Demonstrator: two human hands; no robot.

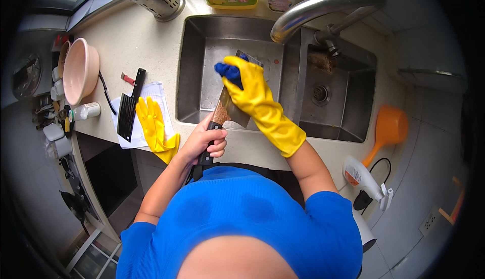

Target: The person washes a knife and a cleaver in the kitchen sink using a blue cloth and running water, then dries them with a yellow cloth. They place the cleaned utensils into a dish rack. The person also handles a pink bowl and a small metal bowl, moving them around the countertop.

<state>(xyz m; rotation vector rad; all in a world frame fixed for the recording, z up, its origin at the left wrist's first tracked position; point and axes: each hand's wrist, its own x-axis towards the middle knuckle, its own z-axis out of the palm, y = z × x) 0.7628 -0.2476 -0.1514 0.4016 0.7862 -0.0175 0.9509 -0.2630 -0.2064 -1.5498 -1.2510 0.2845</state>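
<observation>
My bare left hand [204, 141] is wrapped round the black handle of a cleaver [221, 114], just in front of the sink's near edge. Brown, rust-like patches mark the blade close to the handle. The blade points away from me over the left basin. My right hand [248, 87], in a yellow rubber glove, presses a bunched dark blue cloth [230, 73] against the blade; its fingers are closed round the cloth. Glove and cloth hide the blade's middle, while its far end shows beyond the fingers.
A double steel sink [183, 77] has a curved faucet [328, 1] over it. On the left lie a black cleaver [128, 112], a spare yellow glove [151, 125] and white paper [160, 99], near a pink basin [83, 72]. An orange ladle [391, 125] and spray bottle [361, 175] stand right.
</observation>
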